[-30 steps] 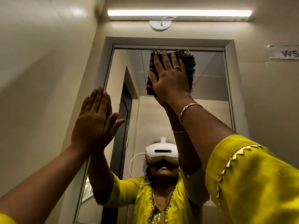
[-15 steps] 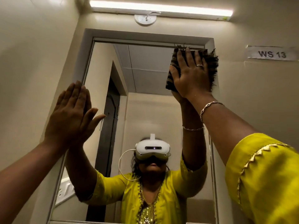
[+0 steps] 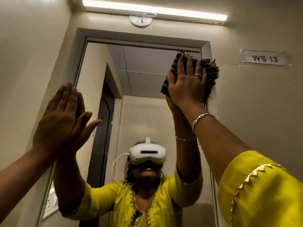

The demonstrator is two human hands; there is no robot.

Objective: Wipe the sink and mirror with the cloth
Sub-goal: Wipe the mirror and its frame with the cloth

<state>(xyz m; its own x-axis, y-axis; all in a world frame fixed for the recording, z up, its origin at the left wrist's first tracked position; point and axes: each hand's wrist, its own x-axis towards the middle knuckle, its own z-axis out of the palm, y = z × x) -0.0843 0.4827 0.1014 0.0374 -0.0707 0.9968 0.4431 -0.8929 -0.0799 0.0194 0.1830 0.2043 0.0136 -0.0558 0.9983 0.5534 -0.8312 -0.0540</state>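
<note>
A tall mirror [image 3: 141, 76] in a grey frame fills the wall ahead. With fingers straight and spread, my right hand [image 3: 185, 82] presses a dark striped, frayed cloth [image 3: 211, 74] flat against the glass at the mirror's upper right corner, over the frame's right edge. My left hand [image 3: 64, 118] lies flat, fingers straight and together, on the mirror's left edge at mid height. The sink is out of view.
A tube light [image 3: 154, 10] runs along the wall above the mirror. A paper label reading WS 13 [image 3: 264, 58] is stuck on the wall to the right. The mirror reflects a dark door [image 3: 101, 136] and a person in yellow wearing a headset.
My right hand slid the cloth rightward along the top of the mirror, from the upper middle to the upper right corner, then a little lower. My left hand stayed flat on the left edge.
</note>
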